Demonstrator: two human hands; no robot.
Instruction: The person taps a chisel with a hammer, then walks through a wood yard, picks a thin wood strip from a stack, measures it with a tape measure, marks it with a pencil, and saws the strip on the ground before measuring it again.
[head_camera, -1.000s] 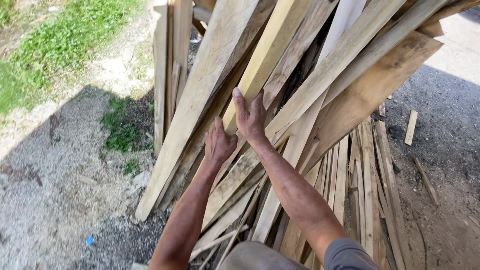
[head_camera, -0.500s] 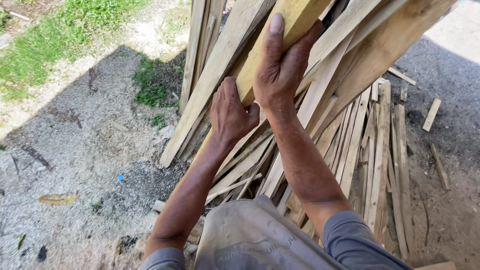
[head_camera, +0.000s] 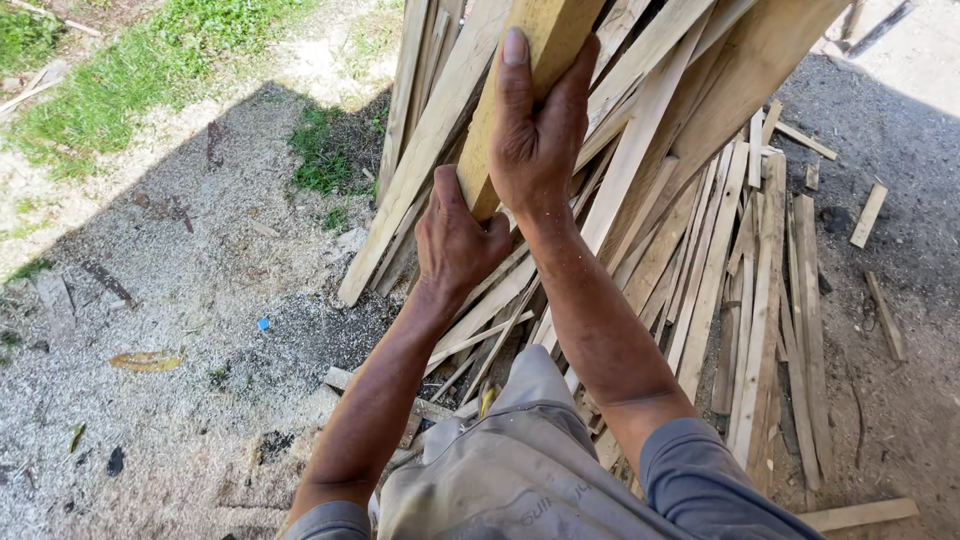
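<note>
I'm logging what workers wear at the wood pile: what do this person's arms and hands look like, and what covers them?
Both hands are bare: no gloves, rings or watch show on the left hand or the right hand. The forearms are uncovered too. Short grey sleeves end about the elbow, part of a grey top with faint printed marks on the chest.

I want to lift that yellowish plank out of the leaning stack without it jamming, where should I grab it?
Grip the yellowish plank near its lower end, from the front face, as the left hand and right hand do. It leans steeply on the wood pile, with only that face and edges exposed.
</note>
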